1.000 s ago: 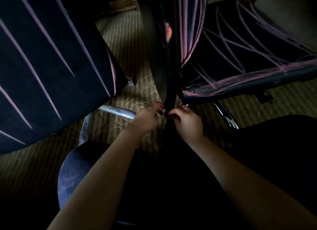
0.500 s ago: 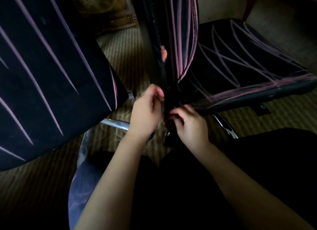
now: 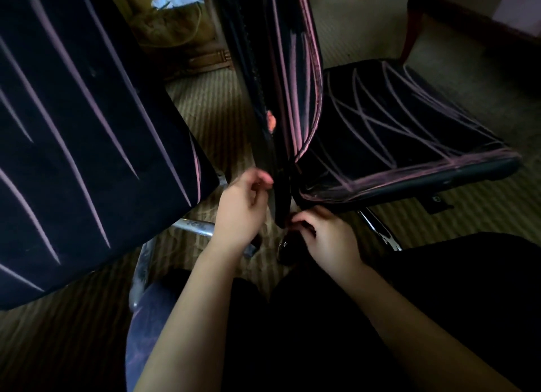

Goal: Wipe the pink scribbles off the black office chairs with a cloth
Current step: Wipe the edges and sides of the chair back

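- Pink scribbles [image 3: 369, 119] across the seat [image 3: 409, 157] and backrest [image 3: 281, 55] of the black office chair [image 3: 439, 169] straight ahead; more on the second chair [image 3: 87, 128] at left.
- Left hand [image 3: 243, 207] beside the backrest's lower edge, fingers [image 3: 259, 177] curled and at least touching it; grip or mere touch, cannot tell.
- Right hand [image 3: 330, 242] at the backrest's foot, just under the seat's rear rim, curled onto something dark; too dim to tell what.
- Bluish fabric [image 3: 146, 333] low beside the left forearm [image 3: 187, 318], possibly the cloth; in neither hand.
- Probably soft, yielding upholstery over a stiff frame, liable to swivel or roll under rubbing; best steadied by the backrest's hard edge while wiping.
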`<move>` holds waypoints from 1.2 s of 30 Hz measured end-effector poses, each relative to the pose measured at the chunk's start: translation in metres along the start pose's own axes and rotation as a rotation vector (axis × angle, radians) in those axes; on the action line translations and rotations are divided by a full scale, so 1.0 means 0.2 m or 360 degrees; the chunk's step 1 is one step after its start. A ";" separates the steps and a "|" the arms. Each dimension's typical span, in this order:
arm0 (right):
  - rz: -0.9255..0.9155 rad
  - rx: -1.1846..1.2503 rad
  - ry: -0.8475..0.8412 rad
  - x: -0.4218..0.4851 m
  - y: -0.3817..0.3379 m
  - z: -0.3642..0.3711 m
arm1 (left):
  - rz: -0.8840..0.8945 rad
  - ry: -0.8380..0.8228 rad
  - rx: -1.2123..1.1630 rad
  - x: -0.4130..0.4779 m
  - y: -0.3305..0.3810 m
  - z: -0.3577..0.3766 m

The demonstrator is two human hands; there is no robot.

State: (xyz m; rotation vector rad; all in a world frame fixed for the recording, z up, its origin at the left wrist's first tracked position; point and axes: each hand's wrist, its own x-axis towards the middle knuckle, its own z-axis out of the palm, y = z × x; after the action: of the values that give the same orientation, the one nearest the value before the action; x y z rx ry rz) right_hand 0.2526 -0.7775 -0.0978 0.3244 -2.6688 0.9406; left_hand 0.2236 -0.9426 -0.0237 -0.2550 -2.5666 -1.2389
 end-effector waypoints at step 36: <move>0.0091 0.1289 0.0488 1.04 -0.83 -1.56 | 0.0220 0.0739 0.0598 0.83 1.41 -1.19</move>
State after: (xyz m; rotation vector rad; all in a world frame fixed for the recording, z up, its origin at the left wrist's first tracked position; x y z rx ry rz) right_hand 0.1699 -0.7273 0.3009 0.2368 -1.9230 1.8860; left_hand 0.1855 -0.9508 0.3792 -0.0532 -2.2662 -0.6514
